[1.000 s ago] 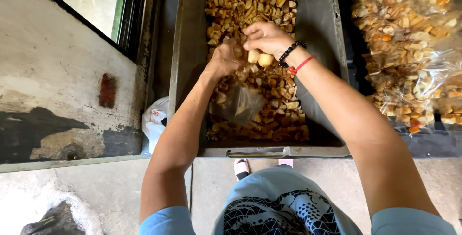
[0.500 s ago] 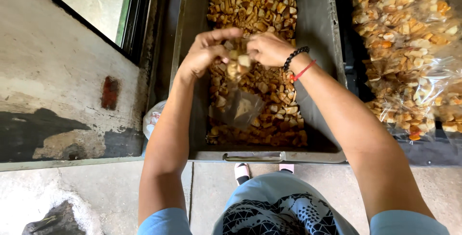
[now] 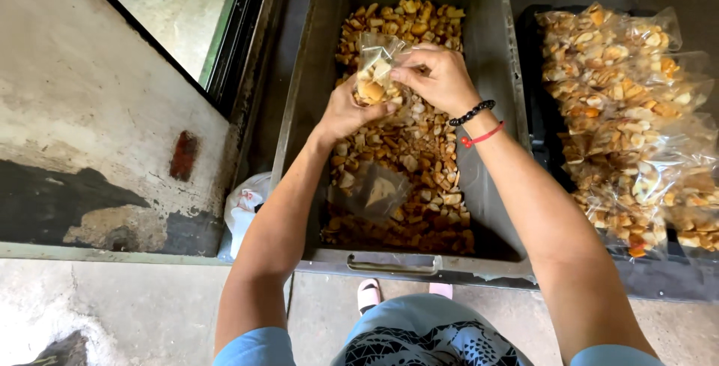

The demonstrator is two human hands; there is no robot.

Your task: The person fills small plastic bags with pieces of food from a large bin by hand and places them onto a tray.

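Cupping a small clear bag (image 3: 372,74) of fried snack pieces in my left hand (image 3: 346,115), my right hand (image 3: 437,77) pinches its mouth, best kept upright over the grey bin (image 3: 496,59).

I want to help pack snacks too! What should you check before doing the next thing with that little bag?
1. Small clear bag held in the left hand: ok, fingers wrap its lower part.
2. Right hand at the bag's top edge: ok, fingertips pinch it.
3. Bag has snack pieces inside: ok, partly filled.
4. Bag is over the grey bin, so spills fall back in: ok.
5. Bag free of holes: cannot tell.
6. Filled bags piled to the right of the bin: ok.
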